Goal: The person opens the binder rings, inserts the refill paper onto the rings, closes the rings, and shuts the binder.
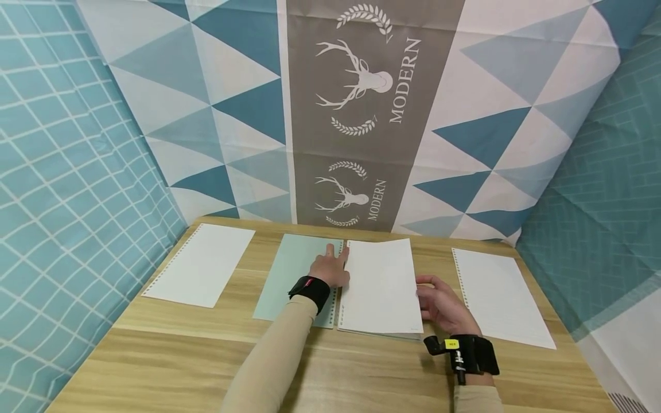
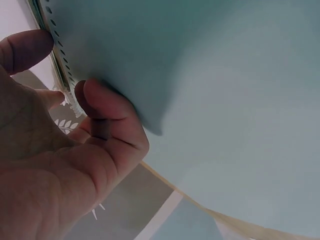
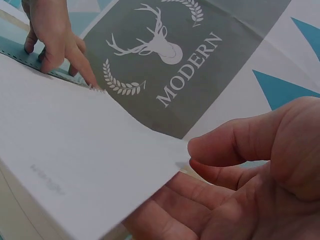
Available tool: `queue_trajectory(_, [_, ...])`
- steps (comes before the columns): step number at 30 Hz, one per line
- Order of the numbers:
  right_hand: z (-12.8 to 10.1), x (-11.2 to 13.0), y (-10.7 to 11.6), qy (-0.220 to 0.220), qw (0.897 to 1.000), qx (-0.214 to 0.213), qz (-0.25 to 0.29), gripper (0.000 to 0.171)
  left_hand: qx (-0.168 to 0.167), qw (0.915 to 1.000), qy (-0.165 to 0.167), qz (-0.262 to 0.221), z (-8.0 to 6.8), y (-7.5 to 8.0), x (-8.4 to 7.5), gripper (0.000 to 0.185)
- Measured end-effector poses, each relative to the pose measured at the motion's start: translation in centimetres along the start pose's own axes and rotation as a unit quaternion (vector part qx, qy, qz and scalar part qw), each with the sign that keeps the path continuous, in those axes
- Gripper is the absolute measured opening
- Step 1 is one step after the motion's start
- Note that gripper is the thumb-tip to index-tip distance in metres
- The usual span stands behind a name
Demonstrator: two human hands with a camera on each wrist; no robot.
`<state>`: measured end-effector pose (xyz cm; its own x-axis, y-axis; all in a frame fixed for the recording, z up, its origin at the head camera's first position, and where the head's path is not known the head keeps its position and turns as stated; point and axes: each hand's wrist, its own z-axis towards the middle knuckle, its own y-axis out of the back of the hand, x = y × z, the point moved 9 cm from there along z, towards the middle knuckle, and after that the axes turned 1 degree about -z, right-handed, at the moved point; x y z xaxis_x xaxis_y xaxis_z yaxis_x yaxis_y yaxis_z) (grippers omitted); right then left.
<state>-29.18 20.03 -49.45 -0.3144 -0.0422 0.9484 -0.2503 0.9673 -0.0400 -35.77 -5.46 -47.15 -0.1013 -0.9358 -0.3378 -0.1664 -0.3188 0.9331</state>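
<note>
A stack of white loose-leaf paper [image 1: 381,287] with punched holes down its left side lies mid-table, a greenish edge showing below it. Close along its left side is a pale green cover sheet [image 1: 281,281], also punched. My left hand [image 1: 329,271] rests over the two rows of holes, with some fingers extended onto the edges and others bent, as the left wrist view shows. At the stack's right edge, my right hand [image 1: 443,304] pinches the paper between thumb and forefinger. Its other fingers [image 3: 160,215] lie beneath the paper, partly hidden.
One white punched sheet [image 1: 201,265] lies at the table's left, and another [image 1: 503,298] lies right of my right hand. A patterned cloth backdrop [image 1: 248,115] rises behind the wooden table [image 1: 170,355]. Teal cloth walls [image 1: 77,172] flank both sides.
</note>
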Motion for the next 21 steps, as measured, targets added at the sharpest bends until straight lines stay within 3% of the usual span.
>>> queue_trajectory(5, [-0.4, 0.3, 1.2, -0.011, 0.999, -0.033, -0.010, 0.053, 0.015, 0.9998, 0.009, -0.002, 0.2, -0.4, 0.3, 0.066])
queue_trajectory(11, [-2.0, 0.9, 3.5, -0.002, 0.998, -0.055, 0.012, 0.047, 0.025, 0.9997, 0.004, -0.007, -0.6, -0.5, 0.3, 0.064])
queue_trajectory(14, [-3.6, 1.8, 5.3, 0.008, 0.995, -0.096, -0.038, 0.047, 0.032, 0.9994, -0.007, -0.012, -1.2, -0.4, 0.2, 0.061])
queue_trajectory(16, [-4.9, 2.7, 6.8, 0.017, 0.985, -0.142, -0.095, 0.050, 0.038, 0.9991, -0.015, -0.014, -1.5, -0.5, 0.1, 0.059])
queue_trajectory(21, [-8.7, 4.6, 11.4, 0.001, 0.942, -0.263, -0.209, 0.062, 0.045, 0.9985, -0.021, -0.022, -2.4, -0.7, 0.2, 0.054])
